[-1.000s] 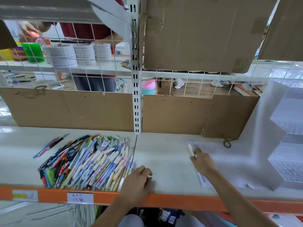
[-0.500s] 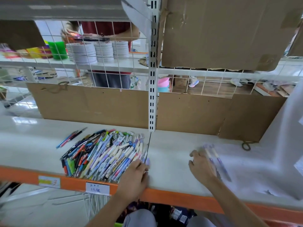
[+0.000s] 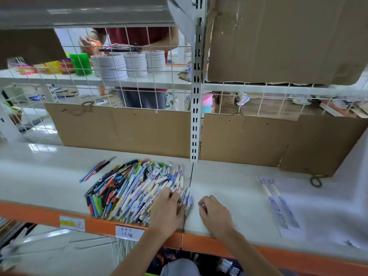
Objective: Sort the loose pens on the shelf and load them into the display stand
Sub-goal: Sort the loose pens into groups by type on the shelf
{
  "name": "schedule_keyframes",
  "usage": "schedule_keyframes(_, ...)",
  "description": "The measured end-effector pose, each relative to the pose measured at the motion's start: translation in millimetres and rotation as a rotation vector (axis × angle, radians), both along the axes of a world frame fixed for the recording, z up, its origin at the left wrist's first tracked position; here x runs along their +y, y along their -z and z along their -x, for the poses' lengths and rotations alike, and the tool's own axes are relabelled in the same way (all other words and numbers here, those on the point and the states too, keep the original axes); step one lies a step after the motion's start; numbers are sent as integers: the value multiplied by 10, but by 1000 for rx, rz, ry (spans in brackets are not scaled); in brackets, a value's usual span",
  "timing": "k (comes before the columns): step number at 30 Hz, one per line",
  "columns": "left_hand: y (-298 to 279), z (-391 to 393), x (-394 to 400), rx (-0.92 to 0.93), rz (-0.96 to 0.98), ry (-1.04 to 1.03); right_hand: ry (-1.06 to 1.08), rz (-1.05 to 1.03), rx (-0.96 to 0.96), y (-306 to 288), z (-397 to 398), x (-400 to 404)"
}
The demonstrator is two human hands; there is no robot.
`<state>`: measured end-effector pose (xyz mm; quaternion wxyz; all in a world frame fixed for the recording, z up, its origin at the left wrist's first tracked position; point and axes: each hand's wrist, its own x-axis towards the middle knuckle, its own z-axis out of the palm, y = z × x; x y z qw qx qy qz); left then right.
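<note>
A heap of loose pens in many colours lies on the white shelf, left of the centre seam. My left hand rests on the heap's right edge, its fingers lying on pale and purple pens; I cannot see it gripping any of them. Just right of the seam, my right hand hovers over bare shelf with loosely curled fingers and holds nothing. Two purple pens lie side by side further right. The display stand's white side shows blurred at the far right edge.
Three pens lie apart at the heap's upper left. Cardboard panels back the shelf, with a slotted upright post in the middle. An orange front rail carries price labels. A person stands beyond the wire grid.
My right hand has left the two purple pens lying at the right and come back left toward the heap. My left hand has slid up from the shelf edge onto the heap.
</note>
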<state>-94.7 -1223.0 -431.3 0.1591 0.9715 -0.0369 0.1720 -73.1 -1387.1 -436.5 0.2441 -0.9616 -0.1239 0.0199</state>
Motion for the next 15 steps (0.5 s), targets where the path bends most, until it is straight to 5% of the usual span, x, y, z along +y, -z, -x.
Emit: schedule_keyframes(15,119,-31,-55,-16,165,-50,19,-74,62,-321,-797,425)
